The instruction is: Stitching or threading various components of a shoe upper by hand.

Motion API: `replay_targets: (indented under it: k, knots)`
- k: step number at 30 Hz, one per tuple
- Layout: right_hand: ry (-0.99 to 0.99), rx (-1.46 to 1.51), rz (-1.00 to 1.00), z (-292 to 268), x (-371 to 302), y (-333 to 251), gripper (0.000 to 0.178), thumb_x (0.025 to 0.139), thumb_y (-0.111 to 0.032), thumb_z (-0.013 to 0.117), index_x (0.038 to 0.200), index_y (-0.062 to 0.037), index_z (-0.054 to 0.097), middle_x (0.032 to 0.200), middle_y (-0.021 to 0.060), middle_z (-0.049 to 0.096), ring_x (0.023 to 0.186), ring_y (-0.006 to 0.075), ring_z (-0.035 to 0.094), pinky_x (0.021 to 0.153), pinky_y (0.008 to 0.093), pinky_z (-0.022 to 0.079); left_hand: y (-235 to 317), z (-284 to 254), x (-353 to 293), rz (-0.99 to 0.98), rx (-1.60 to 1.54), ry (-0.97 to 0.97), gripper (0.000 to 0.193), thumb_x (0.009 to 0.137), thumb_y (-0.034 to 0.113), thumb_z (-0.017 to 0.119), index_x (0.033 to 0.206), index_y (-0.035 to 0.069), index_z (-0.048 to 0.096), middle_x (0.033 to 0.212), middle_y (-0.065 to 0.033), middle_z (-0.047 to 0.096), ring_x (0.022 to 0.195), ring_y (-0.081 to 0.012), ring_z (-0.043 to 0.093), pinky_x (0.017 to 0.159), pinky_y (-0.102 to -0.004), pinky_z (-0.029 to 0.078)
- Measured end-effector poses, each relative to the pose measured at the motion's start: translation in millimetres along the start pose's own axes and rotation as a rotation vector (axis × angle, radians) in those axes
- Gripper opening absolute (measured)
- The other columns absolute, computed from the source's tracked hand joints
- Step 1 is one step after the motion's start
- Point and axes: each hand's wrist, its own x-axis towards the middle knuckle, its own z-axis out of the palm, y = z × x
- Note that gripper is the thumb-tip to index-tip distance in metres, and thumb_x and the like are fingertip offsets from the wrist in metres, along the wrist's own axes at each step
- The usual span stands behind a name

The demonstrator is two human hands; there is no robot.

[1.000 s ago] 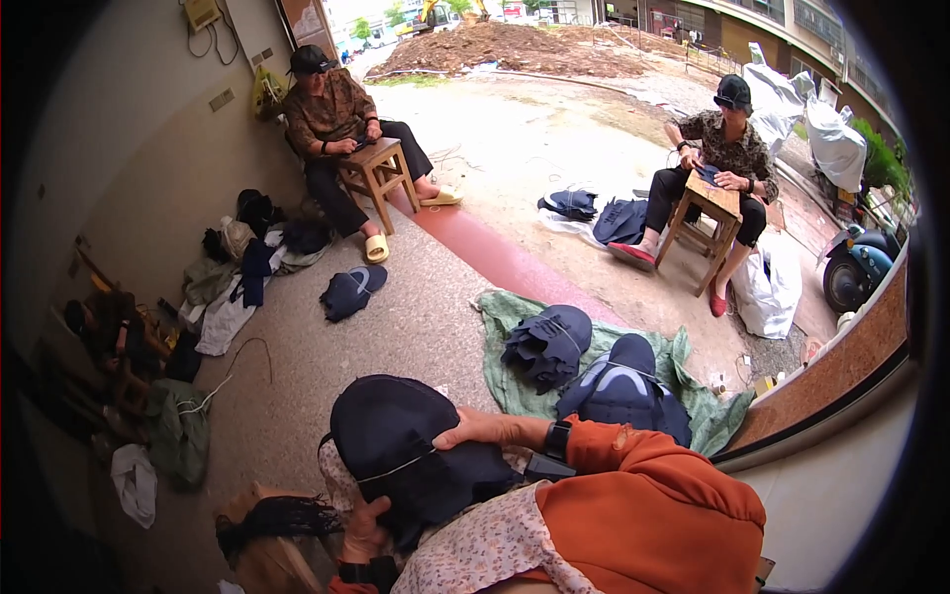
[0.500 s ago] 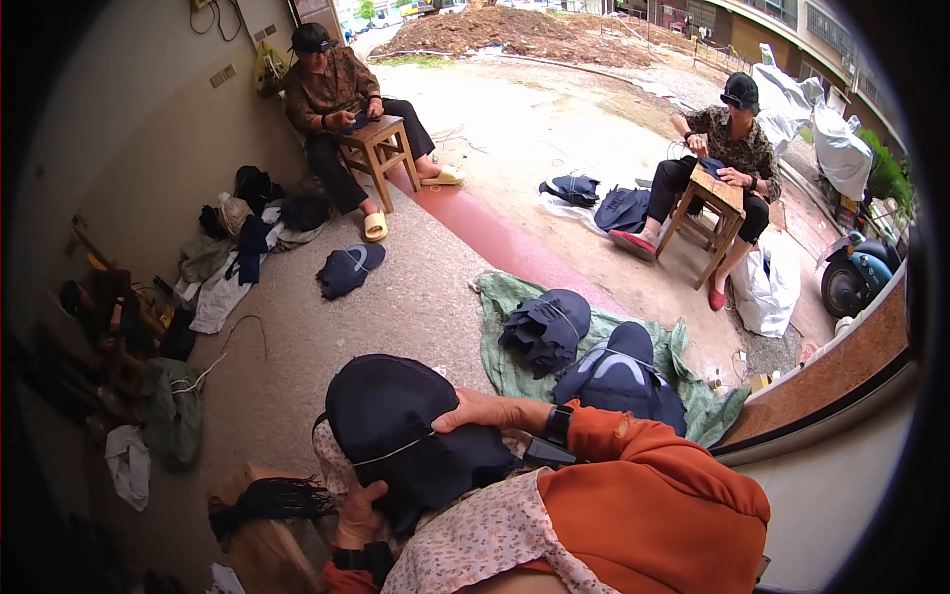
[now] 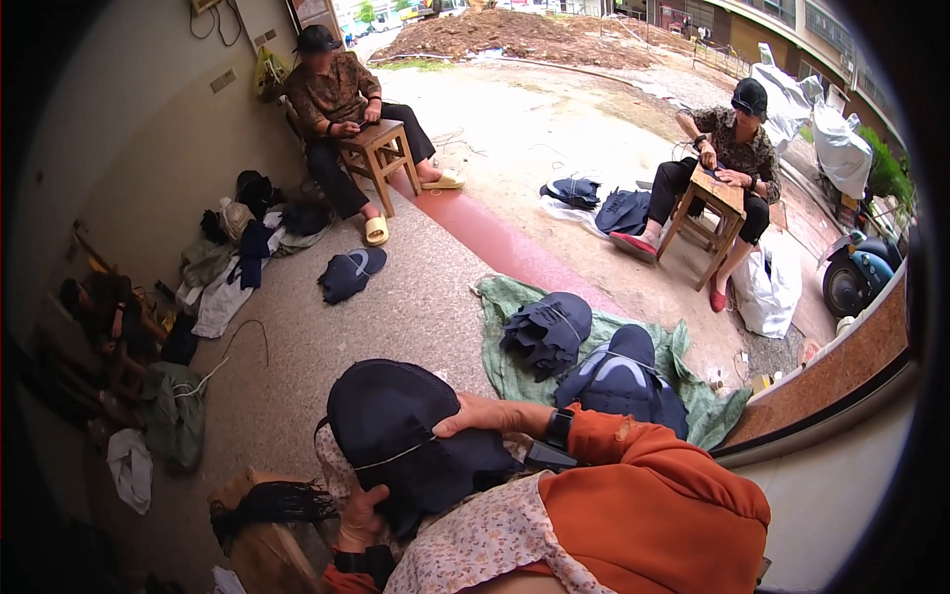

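A dark navy fabric piece [image 3: 396, 421], rounded like a cap panel with a thin white line across it, lies on my lap. My right hand [image 3: 485, 414] rests flat on its right side, a dark watch on the wrist and an orange sleeve behind. My left hand [image 3: 361, 515] grips its lower left edge from below, fingers curled on the fabric. A wooden stool [image 3: 262, 540] with dark fringe stands just left of my left hand.
Stacks of navy pieces [image 3: 549, 332] lie on a green cloth [image 3: 505, 371] ahead. Two other people sit at wooden stools [image 3: 376, 148], one far left, one [image 3: 727, 163] far right. Clothes are piled [image 3: 233, 257] along the left wall. A scooter [image 3: 861, 277] stands at right.
The view has shifted slightly; my hands keep the same hold on the navy piece, the right hand sliding a little along its top.
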Motion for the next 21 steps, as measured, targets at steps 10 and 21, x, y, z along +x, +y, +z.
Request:
replay_targets:
  k: [10, 21]
  knots:
    - [-0.005, -0.003, 0.031, 2.0, -4.6, -7.4, 0.075, 0.074, -0.035, 0.081, 0.133, -0.0019, 0.048, 0.117, 0.0086, 0.061, 0.101, 0.0158, 0.060, 0.087, 0.0292, 0.051, 0.4, 5.1, -0.3, 0.086, 0.024, -0.010, 0.070, 0.072, 0.004, 0.074, 0.136, 0.004, 0.045, 0.128, -0.0089, 0.057, 0.115, -0.0260, 0.056, 0.101, -0.0377, 0.044]
    - [-0.076, -0.055, -0.034, -2.4, -6.4, -2.7, 0.077, 0.068, -0.030, 0.087, 0.129, 0.0006, 0.051, 0.115, 0.0100, 0.063, 0.101, 0.0157, 0.060, 0.087, 0.0302, 0.051, 44.8, 15.4, -3.7, -0.002, 0.403, -0.190, 0.072, 0.070, 0.008, 0.073, 0.136, 0.000, 0.045, 0.130, -0.0081, 0.055, 0.121, -0.0255, 0.050, 0.104, -0.0359, 0.041]
